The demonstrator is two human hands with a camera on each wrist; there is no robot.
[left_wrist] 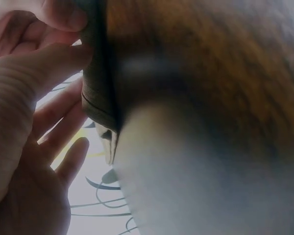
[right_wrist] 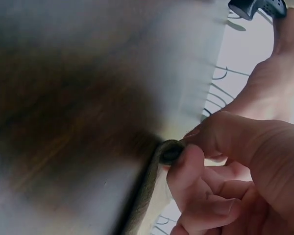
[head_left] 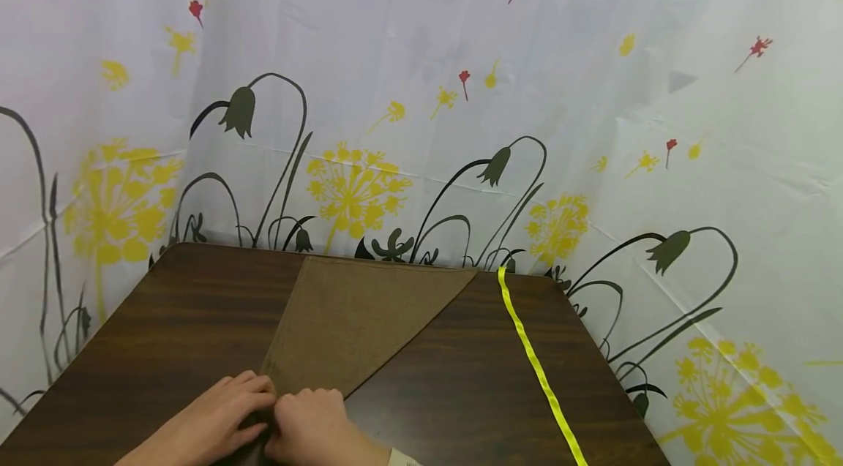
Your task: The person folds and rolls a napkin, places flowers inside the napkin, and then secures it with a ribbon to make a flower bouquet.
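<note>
A brown cloth (head_left: 365,323) lies flat on the dark wooden table, its far edge along the table's back and one slanted edge on the right. At its near end, my left hand (head_left: 214,418) and right hand (head_left: 316,426) come together. The left wrist view shows the cloth (left_wrist: 97,95) between my left thumb and the fingers behind it. In the right wrist view, my right thumb and curled forefinger pinch a rolled end of the cloth (right_wrist: 148,200). Both hands partly cover this near end in the head view.
A bright yellow ribbon-like strip (head_left: 540,371) runs down the right side of the table (head_left: 454,378). Behind the table hangs a white curtain (head_left: 421,34) printed with flowers. A black device (right_wrist: 255,7) sits on the left wrist.
</note>
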